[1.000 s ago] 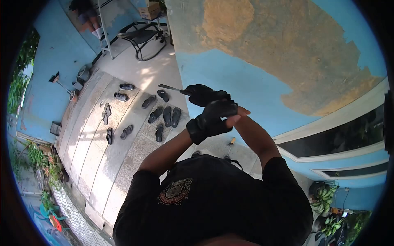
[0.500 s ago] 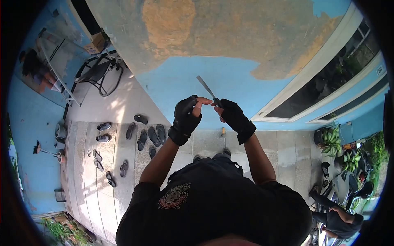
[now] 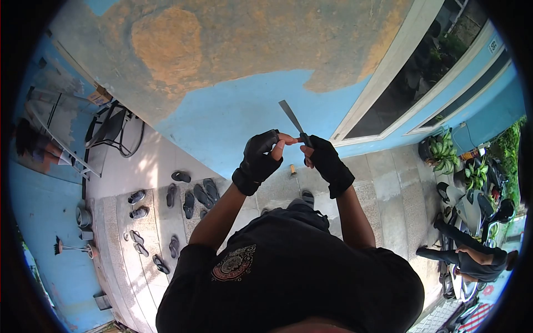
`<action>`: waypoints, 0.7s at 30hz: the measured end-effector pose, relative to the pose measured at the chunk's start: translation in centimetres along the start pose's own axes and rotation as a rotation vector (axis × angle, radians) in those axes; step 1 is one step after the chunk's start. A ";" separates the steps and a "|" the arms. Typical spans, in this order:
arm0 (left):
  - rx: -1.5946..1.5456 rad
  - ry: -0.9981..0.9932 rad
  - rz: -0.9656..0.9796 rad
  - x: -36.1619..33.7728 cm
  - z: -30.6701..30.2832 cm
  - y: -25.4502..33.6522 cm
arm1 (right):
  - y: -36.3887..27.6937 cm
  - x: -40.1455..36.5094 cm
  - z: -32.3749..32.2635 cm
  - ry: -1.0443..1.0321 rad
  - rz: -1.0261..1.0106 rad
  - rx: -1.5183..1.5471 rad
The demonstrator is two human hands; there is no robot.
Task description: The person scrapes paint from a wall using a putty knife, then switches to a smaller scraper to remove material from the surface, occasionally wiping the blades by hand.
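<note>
A flat-bladed scraper [image 3: 290, 115] points up and to the left in front of the wall. My right hand [image 3: 325, 161], in a black fingerless glove, is closed round its dark handle. My left hand [image 3: 265, 156], gloved the same way, has its fingers bent together, with the fingertips close to the right hand's fingers and the handle; whether it pinches anything is too small to tell. Beyond both hands stands the wall [image 3: 239, 111], light blue below, with a large grey and orange bare patch [image 3: 166, 44] above.
Several shoes and sandals [image 3: 205, 191] lie on the paving at the left. A chair [image 3: 114, 130] stands by a ladder [image 3: 55, 130], near another person [image 3: 36, 144]. At the right are plants [image 3: 442, 152], motorbikes [image 3: 469, 208] and a person [image 3: 480, 261] in dark clothes.
The view has turned, so the wall and its window have shifted left. Both hands and the scraper appear slightly further right. The person at the right now appears higher and further right.
</note>
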State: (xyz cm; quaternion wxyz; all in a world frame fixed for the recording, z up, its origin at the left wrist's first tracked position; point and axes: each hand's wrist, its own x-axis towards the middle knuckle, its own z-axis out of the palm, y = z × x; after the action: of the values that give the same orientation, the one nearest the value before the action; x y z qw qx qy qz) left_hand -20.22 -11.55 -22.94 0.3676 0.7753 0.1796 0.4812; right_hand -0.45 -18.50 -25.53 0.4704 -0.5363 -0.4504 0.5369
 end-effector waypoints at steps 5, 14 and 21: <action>0.073 -0.029 0.040 2.1 2.2 -0.2 | -0.1 1.5 -2.4 -0.019 -0.021 -0.023; 0.096 -0.033 0.055 8.0 8.1 -1.8 | -3.1 3.0 -10.4 -0.032 0.002 -0.097; 0.095 0.021 0.069 11.9 12.7 -2.5 | -6.4 3.1 -16.5 -0.091 -0.048 -0.048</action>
State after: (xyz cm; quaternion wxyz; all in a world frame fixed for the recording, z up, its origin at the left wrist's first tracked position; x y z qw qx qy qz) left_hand -3.31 -7.40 -20.91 0.3120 0.7924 0.1793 0.4925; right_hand 16.26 -14.77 -19.97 0.4494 -0.5115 -0.4968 0.5381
